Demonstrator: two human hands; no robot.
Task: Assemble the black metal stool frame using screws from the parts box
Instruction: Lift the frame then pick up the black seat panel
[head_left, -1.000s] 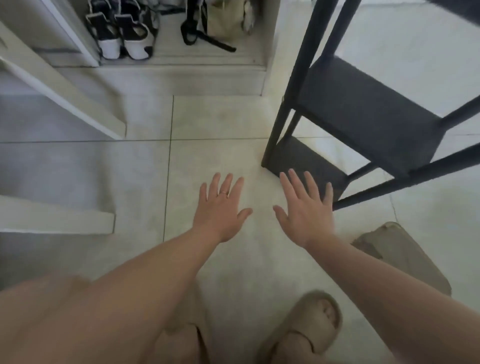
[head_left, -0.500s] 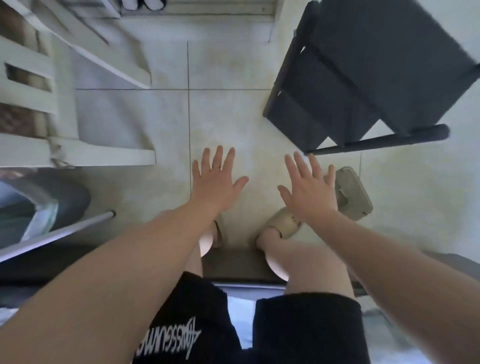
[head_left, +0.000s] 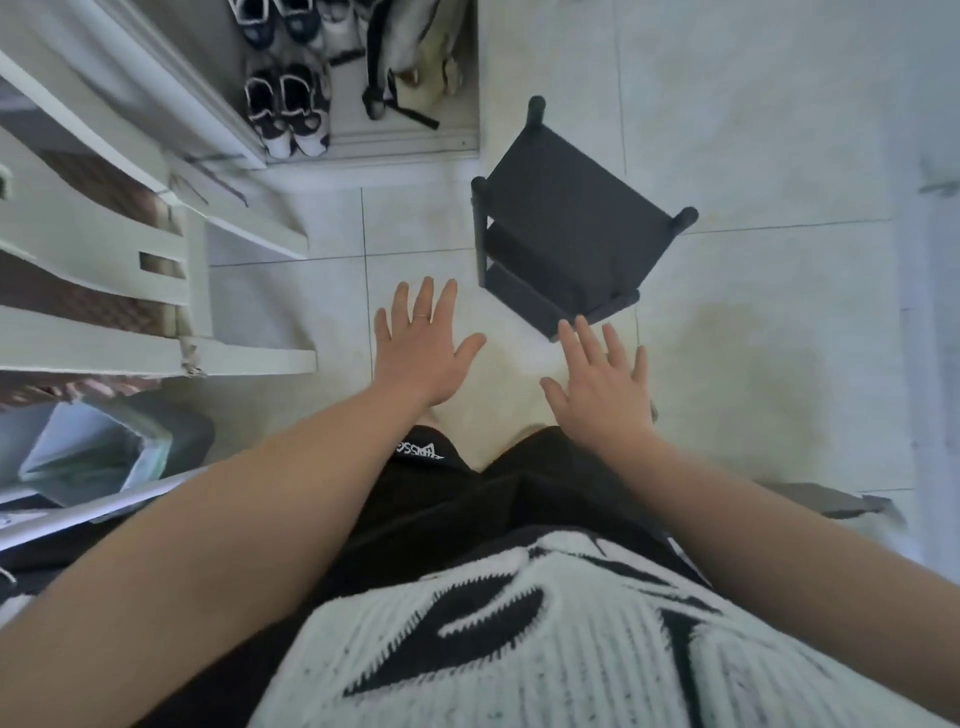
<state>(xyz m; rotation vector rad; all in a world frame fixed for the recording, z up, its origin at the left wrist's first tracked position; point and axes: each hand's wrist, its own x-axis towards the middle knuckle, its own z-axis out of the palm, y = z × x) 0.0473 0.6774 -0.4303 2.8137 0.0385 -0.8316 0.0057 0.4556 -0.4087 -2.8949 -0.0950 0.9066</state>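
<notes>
The black metal stool frame (head_left: 566, 228) stands upright on the pale tiled floor, seen from above, with its shelves stacked under the top panel. My left hand (head_left: 423, 348) is held out flat with fingers spread and a ring on one finger, holding nothing, left of the stool. My right hand (head_left: 602, 387) is also spread flat and empty, just below the stool's near corner in the picture, not touching it. No screws or parts box are visible.
A white chair (head_left: 156, 291) stands at the left. Shoes (head_left: 288, 111) and a bag (head_left: 410, 49) sit in a white cabinet recess at the top. A grey bin with a liner (head_left: 93, 452) is at lower left. A cardboard piece (head_left: 826, 501) lies at the right.
The view has risen and pulled back, so the stool now looks smaller and is seen from above. Both hands stay spread and empty in front of me.
</notes>
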